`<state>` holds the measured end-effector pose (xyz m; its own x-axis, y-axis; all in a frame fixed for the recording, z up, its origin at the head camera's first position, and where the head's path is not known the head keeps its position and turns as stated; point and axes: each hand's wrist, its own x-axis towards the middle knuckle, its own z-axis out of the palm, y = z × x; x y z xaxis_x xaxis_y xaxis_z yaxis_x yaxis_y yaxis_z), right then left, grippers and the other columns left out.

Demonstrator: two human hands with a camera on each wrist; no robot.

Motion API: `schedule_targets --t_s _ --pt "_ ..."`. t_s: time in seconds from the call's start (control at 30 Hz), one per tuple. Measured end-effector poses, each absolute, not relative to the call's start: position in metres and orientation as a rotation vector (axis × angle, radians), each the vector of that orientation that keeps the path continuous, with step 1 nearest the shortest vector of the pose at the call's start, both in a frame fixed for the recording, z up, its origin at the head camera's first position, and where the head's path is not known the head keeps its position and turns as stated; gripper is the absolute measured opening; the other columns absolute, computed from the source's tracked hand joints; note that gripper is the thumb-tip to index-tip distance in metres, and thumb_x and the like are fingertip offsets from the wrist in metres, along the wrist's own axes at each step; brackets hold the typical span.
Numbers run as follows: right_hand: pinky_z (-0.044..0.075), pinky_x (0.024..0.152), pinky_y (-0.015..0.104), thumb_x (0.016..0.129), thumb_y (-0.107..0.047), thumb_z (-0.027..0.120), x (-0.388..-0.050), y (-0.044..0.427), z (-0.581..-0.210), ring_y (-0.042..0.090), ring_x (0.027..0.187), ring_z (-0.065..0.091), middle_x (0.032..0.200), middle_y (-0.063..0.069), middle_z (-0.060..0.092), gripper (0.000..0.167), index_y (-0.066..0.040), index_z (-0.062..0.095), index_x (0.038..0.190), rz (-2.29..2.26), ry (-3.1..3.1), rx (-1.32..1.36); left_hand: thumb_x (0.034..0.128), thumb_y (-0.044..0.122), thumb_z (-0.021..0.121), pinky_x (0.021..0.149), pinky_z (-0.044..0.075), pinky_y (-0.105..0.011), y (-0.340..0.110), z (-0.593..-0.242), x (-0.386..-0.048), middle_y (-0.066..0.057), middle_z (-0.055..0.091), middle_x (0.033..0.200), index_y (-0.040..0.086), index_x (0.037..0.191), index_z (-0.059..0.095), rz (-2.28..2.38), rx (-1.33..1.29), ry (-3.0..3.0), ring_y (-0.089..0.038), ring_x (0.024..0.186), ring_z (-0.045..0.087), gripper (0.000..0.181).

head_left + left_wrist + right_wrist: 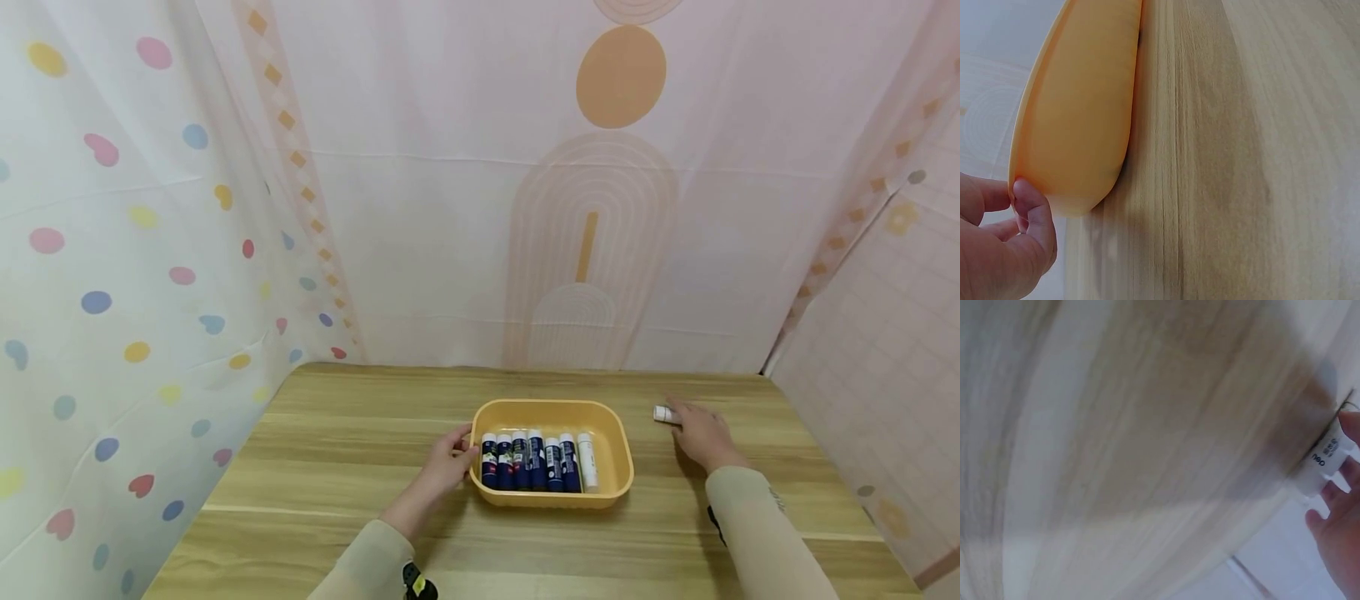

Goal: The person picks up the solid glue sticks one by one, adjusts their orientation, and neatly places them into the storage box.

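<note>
A yellow plastic basket (pixel 551 500) stands on the wooden table. Inside it lie several navy glue sticks (pixel 537 467) with white caps, side by side, and a white glue stick (pixel 588 464) at the right end of the row. My left hand (pixel 447 462) pinches the basket's left rim, with the thumb on the outer wall (pixel 1079 112) in the left wrist view. Off to the right of the basket, my right hand (pixel 703 433) grips another white glue stick (pixel 663 414) at the table surface. Printed lettering shows on that stick (pixel 1325 456) in the right wrist view.
The wooden table (pixel 360 442) extends to both sides of the basket. Behind it hangs a pale patterned curtain (pixel 420 250). A dotted cloth (pixel 135 250) closes off the left side, and a light checked cloth (pixel 885 375) the right.
</note>
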<state>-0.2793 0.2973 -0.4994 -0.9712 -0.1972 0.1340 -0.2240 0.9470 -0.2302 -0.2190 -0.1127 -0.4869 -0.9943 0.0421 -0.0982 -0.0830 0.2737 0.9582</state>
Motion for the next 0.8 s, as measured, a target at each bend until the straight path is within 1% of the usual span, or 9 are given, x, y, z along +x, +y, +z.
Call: schedule_targets --t_s 0.07,0.13,0.2,0.3,0.37,0.57,0.8 --pt "0.039 0.094 0.062 0.087 -0.001 0.057 -0.2802 0.2978 -0.5009 0.048 0.106 0.055 0.121 0.029 0.057 0.046 0.004 0.048 0.132 0.333 -2.954 0.355 0.0934 -0.001 0.052 0.056 0.048 -0.026 -0.1126 -0.4865 -0.2188 -0.011 0.047 0.092 -0.005 0.136 0.045 1.831 -0.038 2.425 -0.016 0.074 0.048 0.043" --pt "0.042 0.092 0.059 0.086 0.003 0.055 -0.2806 0.2987 -0.5018 0.047 0.103 0.056 0.118 0.029 0.059 0.044 0.004 0.05 0.13 0.293 -2.926 0.381 0.0935 -0.001 0.052 0.056 0.048 -0.026 -0.1122 -0.4867 -0.2189 -0.011 0.047 0.092 -0.004 0.136 0.045 1.829 -0.043 2.425 -0.016 0.074 0.048 0.043" --pt "0.044 0.091 0.057 0.086 0.006 0.054 -0.28 0.2993 -0.5022 0.047 0.102 0.056 0.116 0.028 0.06 0.045 0.003 0.051 0.13 0.273 -2.911 0.401 0.0936 0.0 0.052 0.056 0.048 -0.026 -0.112 -0.4871 -0.2189 -0.01 0.048 0.092 -0.003 0.136 0.046 1.824 -0.048 2.427 -0.016 0.074 0.048 0.042" --pt "0.042 0.092 0.058 0.085 0.008 0.055 -0.2786 0.2994 -0.5015 0.048 0.104 0.054 0.117 0.028 0.059 0.048 0.001 0.049 0.132 0.291 -2.909 0.405 0.0934 0.0 0.052 0.056 0.048 -0.026 -0.1116 -0.4876 -0.2188 -0.01 0.048 0.092 -0.003 0.135 0.046 1.822 -0.049 2.427 -0.016 0.074 0.049 0.042" --pt "0.043 0.091 0.059 0.084 0.007 0.056 -0.2775 0.2993 -0.5005 0.049 0.105 0.054 0.119 0.029 0.058 0.052 -0.001 0.047 0.135 0.316 -2.909 0.398 0.0933 0.0 0.052 0.055 0.048 -0.025 -0.1115 -0.4878 -0.2186 -0.01 0.048 0.092 -0.003 0.135 0.046 1.82 -0.045 2.427 -0.016 0.074 0.049 0.043" --pt "0.047 0.082 0.059 0.087 0.0 0.06 -0.2759 0.2985 -0.4991 0.047 0.102 0.054 0.119 0.03 0.055 0.059 -0.009 0.039 0.141 0.422 -2.894 0.385 0.0932 -0.001 0.052 0.054 0.047 -0.024 -0.1119 -0.4886 -0.2191 -0.009 0.047 0.092 -0.003 0.136 0.046 1.829 -0.048 2.423 -0.016 0.073 0.048 0.043" --pt "0.047 0.082 0.06 0.087 -0.001 0.061 -0.2718 0.2983 -0.4969 0.047 0.101 0.054 0.118 0.03 0.055 0.061 -0.011 0.037 0.143 0.49 -2.84 0.421 0.0929 -0.002 0.052 0.053 0.047 -0.024 -0.1127 -0.4891 -0.2191 -0.01 0.048 0.091 -0.004 0.135 0.046 1.808 -0.04 2.451 -0.016 0.072 0.049 0.043"
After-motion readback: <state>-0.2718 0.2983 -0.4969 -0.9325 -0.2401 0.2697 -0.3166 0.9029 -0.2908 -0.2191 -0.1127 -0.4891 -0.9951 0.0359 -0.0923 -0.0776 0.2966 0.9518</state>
